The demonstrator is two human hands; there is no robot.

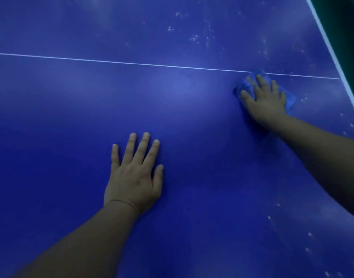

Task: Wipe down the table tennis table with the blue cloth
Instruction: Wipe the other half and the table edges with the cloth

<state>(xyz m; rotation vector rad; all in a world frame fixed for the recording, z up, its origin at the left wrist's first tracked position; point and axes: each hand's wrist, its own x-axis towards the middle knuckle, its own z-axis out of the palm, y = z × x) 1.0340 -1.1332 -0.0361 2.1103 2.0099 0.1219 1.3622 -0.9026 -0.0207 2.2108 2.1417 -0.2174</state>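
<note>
- I logged the left hand (133, 177) lying flat on the blue table tennis table (71, 117), palm down, fingers straight and spread, grasping nothing.
- A thin band (124, 202) circled the left wrist.
- The right hand (266, 99) was stretched out far to the right, palm down on the blue cloth (290, 99), fingers spread and pressing it to the surface rather than clenched round it.
- The cloth was bunched under that hand, its edges showing past the fingertips and on the little-finger side. Its far edge touched the thin white line (111, 61) that crossed the table.
- The cloth lay near the white border stripe (330, 45) at the table's right edge.
- I noted white specks (194, 38) scattered beyond the thin line, and more along the right side, near the right forearm.
- The two hands were well apart.
</note>
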